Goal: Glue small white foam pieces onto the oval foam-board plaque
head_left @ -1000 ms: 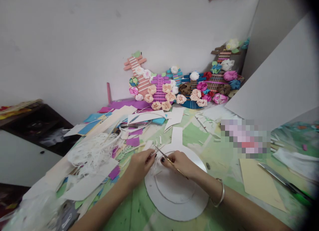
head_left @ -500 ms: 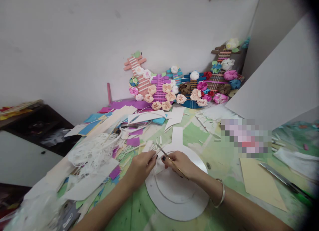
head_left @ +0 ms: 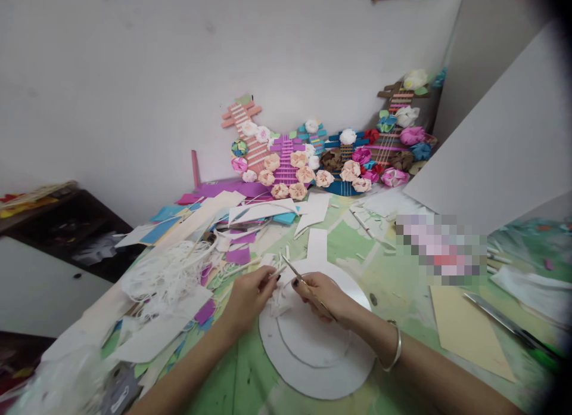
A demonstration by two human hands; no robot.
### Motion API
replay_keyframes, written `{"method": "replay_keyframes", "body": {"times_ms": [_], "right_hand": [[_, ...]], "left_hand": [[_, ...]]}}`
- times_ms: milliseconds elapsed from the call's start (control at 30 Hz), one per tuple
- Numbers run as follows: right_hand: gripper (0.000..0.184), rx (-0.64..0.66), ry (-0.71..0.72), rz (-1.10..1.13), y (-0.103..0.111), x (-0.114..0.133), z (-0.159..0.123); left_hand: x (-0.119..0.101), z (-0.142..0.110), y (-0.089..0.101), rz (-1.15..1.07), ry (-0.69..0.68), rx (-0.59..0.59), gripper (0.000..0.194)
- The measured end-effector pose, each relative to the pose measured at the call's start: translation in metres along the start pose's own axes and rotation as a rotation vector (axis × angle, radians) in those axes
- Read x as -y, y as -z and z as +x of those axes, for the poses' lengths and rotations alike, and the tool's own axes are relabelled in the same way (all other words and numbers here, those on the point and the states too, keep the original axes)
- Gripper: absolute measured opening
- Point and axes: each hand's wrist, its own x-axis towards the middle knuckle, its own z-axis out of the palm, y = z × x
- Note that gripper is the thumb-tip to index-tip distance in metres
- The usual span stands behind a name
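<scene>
A round white board cutout with a straight neck lies flat on the table, a smaller round outline within it. Over its upper left part, my left hand is closed in a pinch on a thin white strip. My right hand, with a bangle at the wrist, grips a slim pointed tool with a gold-coloured shaft; its exact kind I cannot make out. The tool's tip is close to the left fingertips. Small white scraps lie on the board below the fingers.
Tangled white string and paper offcuts fill the left side. Several guitar-shaped crafts with paper flowers lean against the wall. At right lie a cream sheet and green-handled scissors. A dark cabinet stands left.
My left hand has shifted slightly, baring more of the white scraps beneath it. The tool's tip has moved a little to the right. The board stays in nearly the same place.
</scene>
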Motion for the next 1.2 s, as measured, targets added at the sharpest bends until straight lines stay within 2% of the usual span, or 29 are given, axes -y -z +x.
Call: {"method": "replay_keyframes", "body": {"times_ms": [100, 200, 333, 567, 833, 1000, 1200], "right_hand": [[0.054, -0.024, 0.007, -0.055, 0.003, 0.003, 0.000], [0.051, -0.046, 0.066, -0.115, 0.004, 0.009, -0.003], [0.044, -0.071, 0.182, -0.263, 0.000, 0.017, -0.010], [0.038, -0.049, 0.153, -0.285, -0.003, 0.021, -0.014], [0.030, -0.049, 0.094, -0.209, -0.004, 0.020, -0.011], [0.031, 0.012, 0.075, -0.189, 0.000, 0.017, -0.008], [0.030, 0.019, 0.070, -0.129, 0.001, 0.016, -0.006]], "left_hand": [[-0.001, 0.003, 0.003, -0.293, 0.169, 0.035, 0.019], [-0.002, 0.007, 0.005, -0.598, 0.265, 0.103, 0.019], [-0.006, 0.010, 0.007, -0.811, 0.351, 0.196, 0.020], [-0.010, 0.009, 0.005, -0.878, 0.394, 0.298, 0.016], [-0.006, 0.012, 0.000, -1.005, 0.433, 0.302, 0.019], [-0.005, 0.014, 0.000, -1.031, 0.454, 0.319, 0.019], [-0.003, 0.014, -0.001, -1.069, 0.464, 0.345, 0.020]]}}
